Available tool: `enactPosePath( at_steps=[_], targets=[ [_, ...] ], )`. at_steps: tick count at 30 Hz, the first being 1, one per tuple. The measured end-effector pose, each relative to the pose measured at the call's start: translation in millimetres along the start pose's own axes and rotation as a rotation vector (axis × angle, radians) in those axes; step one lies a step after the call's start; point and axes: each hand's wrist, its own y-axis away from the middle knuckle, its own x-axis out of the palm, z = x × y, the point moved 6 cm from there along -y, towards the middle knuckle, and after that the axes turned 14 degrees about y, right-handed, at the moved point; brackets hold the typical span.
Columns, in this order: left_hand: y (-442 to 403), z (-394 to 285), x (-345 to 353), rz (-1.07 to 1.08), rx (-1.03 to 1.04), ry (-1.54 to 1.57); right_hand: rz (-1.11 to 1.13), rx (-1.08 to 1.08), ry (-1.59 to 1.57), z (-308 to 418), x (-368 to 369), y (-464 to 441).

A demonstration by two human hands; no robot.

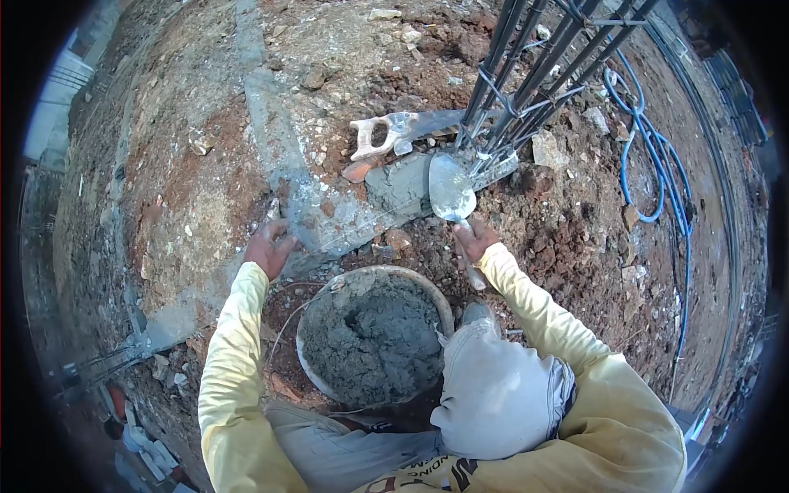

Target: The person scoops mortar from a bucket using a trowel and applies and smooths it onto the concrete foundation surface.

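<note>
My right hand is closed round the handle of a trowel. The trowel's blade, smeared with grey mortar, lies over the mortar-covered block or footing at the foot of the rebar. My left hand holds nothing that I can see; its thumb and fingers are apart, beside the edge of a low concrete strip. Between my arms stands a round tub holding wet grey mortar. A handsaw with a pale handle rests on the ground beyond the footing.
Upright tied rebar rises at the upper right, close to the trowel. A blue hose lies coiled on the soil farther right. Loose stones and reddish rubble cover the ground. My bent knee is right of the tub.
</note>
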Motion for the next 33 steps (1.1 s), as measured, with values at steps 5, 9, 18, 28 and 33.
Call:
enactPosePath(
  at_steps=[5,9,18,28,33],
  targets=[
    [-82,-35,53,0.151,-0.121,-0.065,0.263,0.05,-0.091,-12,8,47],
    [-141,-31,100,0.08,-0.451,0.267,0.318,-0.02,-0.141,-38,7,63],
    [-215,-25,129,0.033,-0.237,0.792,0.245,0.024,-0.01,-101,-8,85],
    [-130,-123,91,0.218,-0.164,0.286,0.094,0.104,-0.302,-75,0,57],
    [-40,-48,118,0.5,-0.031,-0.323,0.094,0.08,-0.468,-97,32,24]
  ],
)
